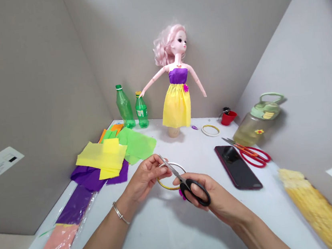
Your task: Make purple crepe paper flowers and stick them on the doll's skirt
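Note:
My left hand [148,175] has its fingers pinched at the left side of a thin white-and-gold ring [169,188], which looks like a narrow tape roll. The ring is tilted. In my right hand [207,188] are black-handled scissors [204,196], with fingers through the handles. Their blades point up and left, across the ring, with the tips beside my left fingertips. Any small piece between those fingertips is too small to make out. A magenta flower-like piece [182,195] shows just below the ring, partly covered by the scissors.
Behind my hands stands a doll [177,105] in a purple-and-yellow dress. Fabric pieces [91,156], a plastic packet [71,217] and green bottles [125,109] are leftward. Rightward are another ring [211,135], red bucket [228,118], phone [237,166], red scissors [254,156], jug [249,126] and yellow bundle [318,206].

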